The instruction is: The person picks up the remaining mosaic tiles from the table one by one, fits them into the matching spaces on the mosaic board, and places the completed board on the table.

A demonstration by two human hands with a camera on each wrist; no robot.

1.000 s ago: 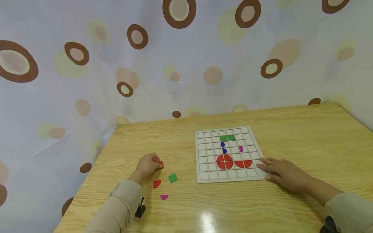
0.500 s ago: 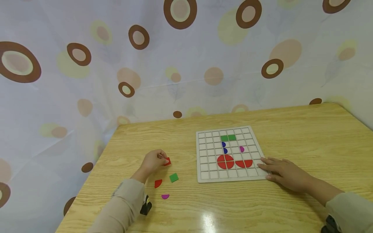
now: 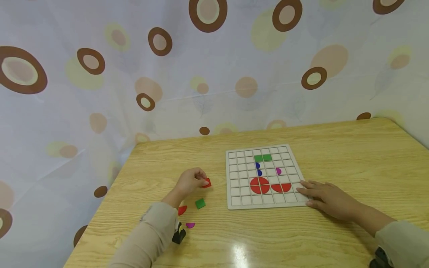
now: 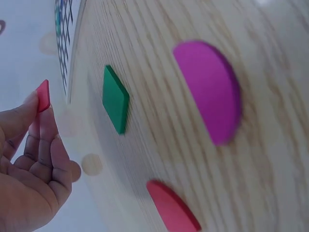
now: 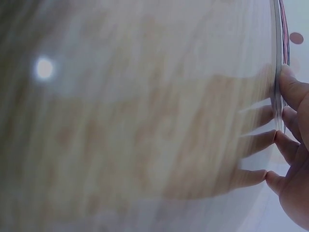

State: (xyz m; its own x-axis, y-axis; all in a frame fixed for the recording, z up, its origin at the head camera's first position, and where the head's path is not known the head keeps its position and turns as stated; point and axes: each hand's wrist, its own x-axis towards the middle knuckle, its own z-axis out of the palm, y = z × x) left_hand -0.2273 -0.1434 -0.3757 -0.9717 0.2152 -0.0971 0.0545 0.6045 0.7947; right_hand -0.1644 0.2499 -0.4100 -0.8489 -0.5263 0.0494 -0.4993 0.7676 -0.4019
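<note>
My left hand [image 3: 191, 182] pinches a red square tile [image 3: 207, 182] between thumb and fingertips, left of the white grid board [image 3: 238, 201]. In the left wrist view the red tile [image 4: 43, 96] is held above the table. My right hand [image 3: 330, 199] lies with fingers extended, fingertips on the board's right edge near its front corner. On the board sit two green tiles [image 3: 263, 158], two blue half-circles [image 3: 257, 165], a purple half-circle [image 3: 279, 171], a red circle of quarter pieces [image 3: 259, 185] and red quarter pieces forming a half-circle [image 3: 280, 187].
Loose on the wooden table [image 3: 268, 238] near my left forearm are a green square tile [image 3: 200, 203], a red quarter piece [image 3: 182, 210] and a purple half-circle [image 3: 190, 225]. A patterned curtain [image 3: 187, 74] hangs behind the table.
My left hand has lifted the red square tile from the table's left part and moved it right, toward the board. My right hand has stayed at the board's edge.
</note>
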